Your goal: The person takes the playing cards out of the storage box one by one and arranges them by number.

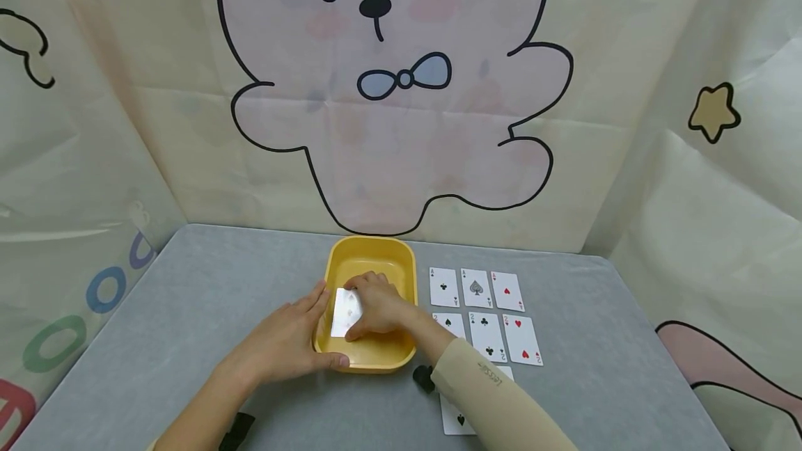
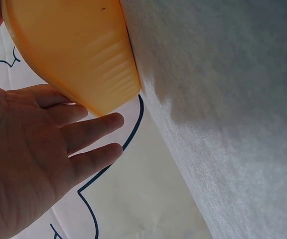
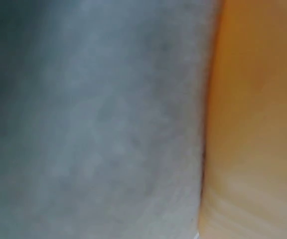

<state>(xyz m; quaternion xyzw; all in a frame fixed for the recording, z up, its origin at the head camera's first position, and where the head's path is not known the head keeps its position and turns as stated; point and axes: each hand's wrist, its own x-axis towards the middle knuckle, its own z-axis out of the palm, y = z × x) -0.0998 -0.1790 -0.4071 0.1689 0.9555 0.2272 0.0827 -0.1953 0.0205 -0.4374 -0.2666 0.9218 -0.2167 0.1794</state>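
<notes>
- While the left hand (image 1: 285, 339) braces the yellow tray (image 1: 401, 256) from its left side, fingers straight along the wall and thumb on the near rim, it grips nothing.
- Right hand (image 1: 376, 305) is inside the tray, fingers curled, pinching a playing card (image 1: 344, 312) that stands tilted on edge.
- Tray sits mid-table on the grey cloth (image 1: 188, 298).
- Face-up cards (image 1: 485, 312) lie in rows just right of the tray; right sleeve (image 1: 495, 395) covers some.
- Right wrist view is blurred: only tray wall and cloth.
</notes>
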